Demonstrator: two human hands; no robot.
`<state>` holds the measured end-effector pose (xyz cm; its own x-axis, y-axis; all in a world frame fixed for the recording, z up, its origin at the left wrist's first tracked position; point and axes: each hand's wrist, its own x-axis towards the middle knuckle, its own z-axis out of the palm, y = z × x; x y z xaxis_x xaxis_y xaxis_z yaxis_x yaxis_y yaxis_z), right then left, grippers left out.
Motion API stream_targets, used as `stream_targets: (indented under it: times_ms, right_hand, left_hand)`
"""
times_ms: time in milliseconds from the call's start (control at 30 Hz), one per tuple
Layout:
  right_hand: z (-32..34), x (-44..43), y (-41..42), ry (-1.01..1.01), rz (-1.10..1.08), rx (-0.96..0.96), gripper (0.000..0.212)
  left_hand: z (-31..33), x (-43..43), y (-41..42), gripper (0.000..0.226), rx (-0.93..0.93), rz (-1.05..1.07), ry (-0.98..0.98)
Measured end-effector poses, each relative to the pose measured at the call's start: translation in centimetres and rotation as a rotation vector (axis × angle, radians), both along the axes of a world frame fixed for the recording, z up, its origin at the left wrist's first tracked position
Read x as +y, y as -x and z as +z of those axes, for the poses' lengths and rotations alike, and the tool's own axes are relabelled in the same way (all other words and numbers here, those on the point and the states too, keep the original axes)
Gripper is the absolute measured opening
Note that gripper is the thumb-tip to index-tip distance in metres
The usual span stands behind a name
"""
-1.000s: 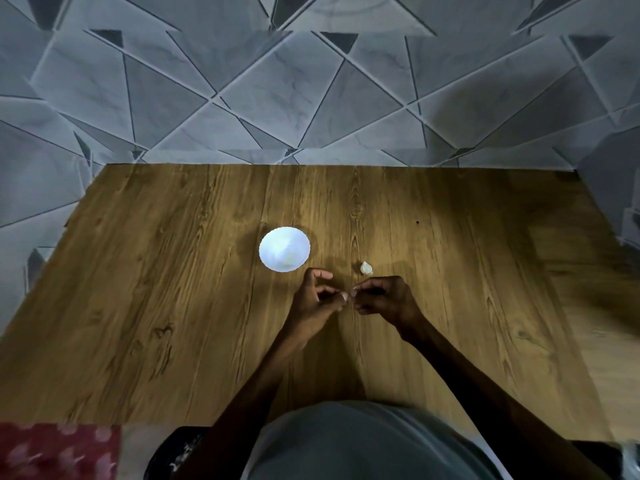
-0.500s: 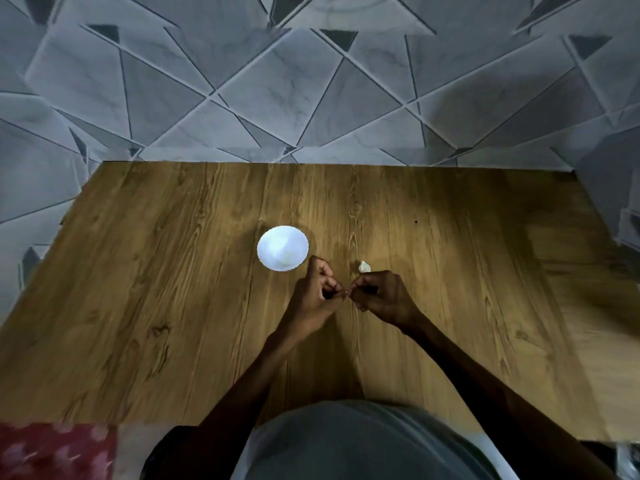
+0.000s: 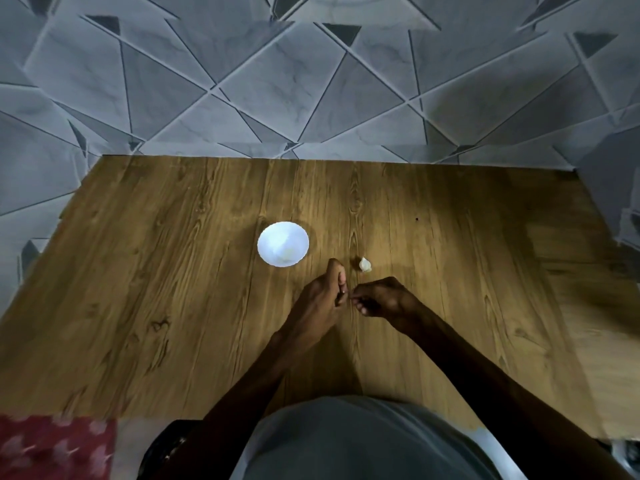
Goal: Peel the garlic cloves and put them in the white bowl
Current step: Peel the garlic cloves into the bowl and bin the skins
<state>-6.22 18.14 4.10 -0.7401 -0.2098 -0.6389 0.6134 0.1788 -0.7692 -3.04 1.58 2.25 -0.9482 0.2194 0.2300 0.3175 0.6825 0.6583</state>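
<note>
A small white bowl (image 3: pixel 283 243) stands on the wooden table (image 3: pixel 173 289), with pale contents at its bottom. A whitish garlic piece (image 3: pixel 364 264) lies on the table to the bowl's right. Just in front of it my left hand (image 3: pixel 322 299) and my right hand (image 3: pixel 382 299) meet fingertip to fingertip. Both have curled fingers pinching something tiny between them; it is too small and dark to make out, likely a garlic clove.
The table's far edge meets a grey tiled wall (image 3: pixel 311 81). A red patterned cloth (image 3: pixel 52 448) shows at the lower left below the table's near edge. My grey-clothed torso fills the bottom middle.
My hands stayed close together in front of the garlic piece; the left hand's fingers curled in tighter and turned more upright. The bowl and garlic piece have not moved.
</note>
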Motion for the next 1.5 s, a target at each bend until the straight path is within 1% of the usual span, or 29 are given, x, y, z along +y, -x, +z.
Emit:
stream_targets:
  times_ms: [67, 133, 167, 200, 267, 300, 367, 400, 467, 567, 667, 733, 767, 833, 867, 933, 967, 1000, 1100, 1167, 1200, 1233, 1267, 1333, 1367, 1400, 1433, 1467, 1500]
  right_hand:
    - [0.1, 0.0, -0.1, 0.018, 0.002, -0.011, 0.013]
    - [0.1, 0.0, -0.4, -0.027, 0.011, 0.075, 0.011]
    - [0.0, -0.1, -0.5, -0.074, 0.021, 0.168, 0.01]
    - [-0.1, -0.1, -0.7, -0.134, 0.052, 0.309, 0.009]
    - [-0.4, -0.2, -0.9, -0.246, 0.17, 0.656, 0.011]
    - [-0.4, -0.2, -1.0, -0.273, 0.22, 0.79, 0.011]
    - [-0.3, -0.3, -1.0, -0.284, 0.26, 0.946, 0.011]
    - [-0.1, -0.3, -0.9, -0.284, 0.274, 0.993, 0.011]
    - [0.3, -0.4, -0.8, -0.287, 0.331, 1.075, 0.013]
    - [0.7, -0.2, -0.7, -0.281, 0.411, 1.152, 0.012]
    - [0.6, -0.2, -0.6, -0.318, 0.44, 1.149, 0.014]
    - [0.2, -0.3, -0.6, -0.314, 0.409, 1.079, 0.013]
    - [0.0, -0.5, -0.6, -0.309, 0.374, 1.007, 0.012]
    - [0.0, -0.6, -0.6, -0.25, 0.264, 0.74, 0.011]
    - [0.0, -0.6, -0.4, -0.194, 0.193, 0.573, 0.01]
    - [0.4, -0.6, -0.2, -0.084, 0.082, 0.293, 0.011]
    - [0.5, -0.5, -0.1, -0.049, 0.056, 0.201, 0.013]
    - [0.7, -0.4, 0.0, -0.02, 0.037, 0.129, 0.014]
    - [0.7, 0.0, -0.2, 0.057, -0.003, -0.036, 0.013]
    - [0.6, 0.1, -0.3, 0.089, -0.013, -0.061, 0.01]
    - [0.5, 0.1, -0.4, 0.089, -0.015, -0.024, 0.011]
    - [0.3, 0.1, -0.5, 0.061, -0.004, 0.061, 0.012]
    - [0.1, -0.1, -0.6, -0.006, 0.027, 0.191, 0.012]
    - [-0.3, -0.4, -0.8, -0.225, 0.121, 0.542, 0.012]
    - [-0.4, -0.6, -0.8, -0.309, 0.166, 0.717, 0.014]
    - [-0.4, -0.8, -0.8, -0.347, 0.187, 0.848, 0.015]
    - [-0.2, -1.0, -0.9, -0.345, 0.19, 0.938, 0.014]
    - [0.0, -1.1, -0.8, -0.324, 0.191, 1.003, 0.014]
    - [0.2, -1.3, -0.7, -0.296, 0.199, 1.057, 0.016]
  left_hand:
    - [0.1, -0.1, 0.0, 0.033, -0.035, -0.009, -0.019]
    - [0.3, -0.3, 0.3, 0.039, -0.17, 0.027, -0.15]
    - [0.4, -0.6, 0.5, 0.041, -0.268, 0.068, -0.241]
    - [0.6, -0.9, 0.7, 0.043, -0.382, 0.113, -0.345]
    - [1.0, -1.5, 1.1, 0.048, -0.622, 0.175, -0.555]
    - [1.3, -1.8, 1.2, 0.051, -0.717, 0.185, -0.642]
    - [1.6, -2.4, 1.5, 0.055, -0.857, 0.18, -0.784]
    - [1.8, -2.6, 1.6, 0.052, -0.908, 0.173, -0.843]
    - [1.9, -3.1, 1.9, 0.04, -0.993, 0.16, -0.922]
    - [2.1, -3.5, 2.0, 0.023, -1.111, 0.141, -0.953]
    - [2.2, -3.8, 1.9, 0.027, -1.173, 0.093, -0.957]
    - [2.2, -3.6, 1.7, 0.017, -1.119, 0.11, -0.945]
    - [2.1, -3.3, 1.6, 0.02, -1.014, 0.129, -0.87]
    - [1.8, -2.6, 1.2, 0.04, -0.705, 0.153, -0.606]
    - [1.6, -2.1, 0.9, 0.044, -0.548, 0.149, -0.505]
    - [1.5, -1.3, 0.4, 0.046, -0.296, 0.104, -0.368]
    - [1.4, -1.0, 0.3, 0.044, -0.21, 0.077, -0.31]
    - [1.3, -0.9, 0.2, 0.041, -0.144, 0.05, -0.254]
    - [0.5, -0.5, -0.1, 0.034, -0.029, 0.0, -0.099]
    - [0.2, -0.3, -0.1, 0.03, 0.005, 0.007, -0.015]
    - [0.1, -0.3, 0.0, 0.031, -0.013, 0.015, -0.016]
    - [0.3, -0.4, 0.1, 0.034, -0.067, 0.033, -0.065]
    - [0.6, -0.6, 0.4, 0.038, -0.165, 0.072, -0.164]
    - [1.4, -1.2, 1.0, 0.045, -0.48, 0.187, -0.446]
    - [1.8, -1.5, 1.3, 0.045, -0.656, 0.24, -0.595]
    - [2.2, -1.8, 1.6, 0.039, -0.812, 0.275, -0.727]
    - [2.5, -2.0, 1.8, 0.027, -0.934, 0.285, -0.852]
    - [2.7, -2.3, 2.1, 0.011, -1.04, 0.285, -0.963]
    - [3.0, -2.6, 2.2, 0.006, -1.131, 0.291, -1.064]
